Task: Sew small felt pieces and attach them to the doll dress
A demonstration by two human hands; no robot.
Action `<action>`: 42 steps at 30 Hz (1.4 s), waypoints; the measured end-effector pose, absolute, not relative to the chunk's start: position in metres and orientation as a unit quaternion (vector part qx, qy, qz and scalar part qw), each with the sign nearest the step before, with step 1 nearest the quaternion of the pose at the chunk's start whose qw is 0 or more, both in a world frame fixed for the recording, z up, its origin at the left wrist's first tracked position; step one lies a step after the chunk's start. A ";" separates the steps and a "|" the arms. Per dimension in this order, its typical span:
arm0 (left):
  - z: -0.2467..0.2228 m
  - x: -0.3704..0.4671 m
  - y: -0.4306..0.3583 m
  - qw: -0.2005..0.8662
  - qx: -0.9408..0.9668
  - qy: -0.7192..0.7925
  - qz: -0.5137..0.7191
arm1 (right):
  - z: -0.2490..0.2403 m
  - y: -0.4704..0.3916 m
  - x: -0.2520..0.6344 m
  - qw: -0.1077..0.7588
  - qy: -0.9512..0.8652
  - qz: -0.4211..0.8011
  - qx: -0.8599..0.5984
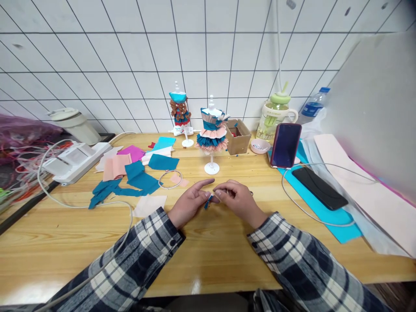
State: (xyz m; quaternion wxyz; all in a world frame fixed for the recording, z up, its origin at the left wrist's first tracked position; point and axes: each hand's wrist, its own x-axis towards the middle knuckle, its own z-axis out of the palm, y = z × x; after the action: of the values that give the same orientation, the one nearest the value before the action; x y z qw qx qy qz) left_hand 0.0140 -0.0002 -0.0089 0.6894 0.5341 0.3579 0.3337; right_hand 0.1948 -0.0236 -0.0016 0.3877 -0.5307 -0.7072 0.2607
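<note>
My left hand [191, 203] pinches a small strip of dark blue crepe paper [208, 201] between thumb and fingers, with the index finger stretched out. Against it, my right hand [238, 200] is closed in a pinch at the strip's upper end, where a pale bit shows. Whether the right fingertips hold that same bit is too small to tell. Just beyond both hands stands a white mini dress form [212, 167] in a ruffled paper dress [212, 134] of blue and peach. Another small dress form [187, 142], dressed in brown, red and blue, is farther back.
Blue crepe sheets [141, 177], a peach piece [117, 167] and a metal ring [160, 178] lie left. A cardboard box [238, 138], small pink bowl [260, 146], propped phone [286, 145], lying phone [320, 187] and cup [274, 115] stand right. A white cable [131, 212] crosses the left side.
</note>
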 end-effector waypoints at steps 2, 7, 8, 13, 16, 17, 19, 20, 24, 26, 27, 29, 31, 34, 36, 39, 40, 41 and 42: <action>-0.009 0.015 -0.001 0.633 0.585 0.381 0.335 | -0.003 -0.027 0.189 0.391 -0.693 0.279 -0.538; -0.009 0.016 -0.003 0.549 0.633 0.428 0.339 | -0.008 -0.026 0.184 0.405 -0.678 0.260 -0.555; -0.009 0.016 -0.003 0.554 0.627 0.425 0.346 | -0.008 -0.026 0.185 0.409 -0.673 0.264 -0.556; -0.003 0.014 -0.002 0.549 0.632 0.424 0.346 | -0.009 -0.022 0.192 0.424 -0.650 0.285 -0.563; -0.001 0.013 0.000 0.496 0.680 0.447 0.303 | -0.009 -0.022 0.195 0.431 -0.656 0.279 -0.553; -0.001 0.013 0.000 0.492 0.684 0.448 0.298 | -0.008 -0.022 0.195 0.433 -0.658 0.279 -0.549; -0.001 0.013 0.001 0.504 0.675 0.445 0.303 | -0.008 -0.023 0.193 0.442 -0.648 0.287 -0.551; -0.002 0.013 0.001 0.514 0.667 0.443 0.308 | -0.008 -0.023 0.193 0.445 -0.636 0.297 -0.557; -0.003 0.014 0.001 0.539 0.644 0.442 0.316 | -0.009 -0.022 0.190 0.433 -0.584 0.391 -0.565; -0.003 0.014 0.001 0.548 0.634 0.441 0.320 | -0.010 -0.021 0.189 0.429 -0.576 0.430 -0.547; -0.003 0.014 0.001 0.553 0.628 0.440 0.325 | -0.010 -0.021 0.189 0.433 -0.573 0.439 -0.540; -0.002 0.014 0.001 0.559 0.618 0.441 0.334 | -0.010 -0.021 0.188 0.443 -0.564 0.444 -0.537; -0.002 0.014 0.001 0.560 0.616 0.439 0.337 | -0.009 -0.022 0.188 0.450 -0.551 0.453 -0.538; -0.002 0.015 0.001 0.561 0.624 0.430 0.332 | -0.010 -0.022 0.188 0.452 -0.547 0.462 -0.531; -0.002 0.015 0.001 0.570 0.620 0.424 0.332 | -0.011 -0.022 0.188 0.449 -0.550 0.463 -0.530; -0.002 0.014 0.001 0.587 0.600 0.423 0.342 | -0.012 -0.020 0.189 0.449 -0.534 0.469 -0.542; -0.002 0.014 0.001 0.591 0.594 0.423 0.345 | -0.012 -0.020 0.189 0.450 -0.528 0.469 -0.546; -0.002 0.014 0.001 0.594 0.590 0.423 0.347 | -0.012 -0.020 0.189 0.451 -0.526 0.468 -0.548; -0.002 0.014 0.001 0.597 0.587 0.421 0.349 | -0.011 -0.020 0.189 0.452 -0.529 0.466 -0.547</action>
State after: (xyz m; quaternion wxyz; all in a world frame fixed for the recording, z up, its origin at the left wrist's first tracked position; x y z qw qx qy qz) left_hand 0.0138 0.0007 -0.0024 0.5970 0.5872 0.4209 0.3487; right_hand 0.1892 -0.0203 -0.0115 0.4516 -0.5469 -0.5287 0.4663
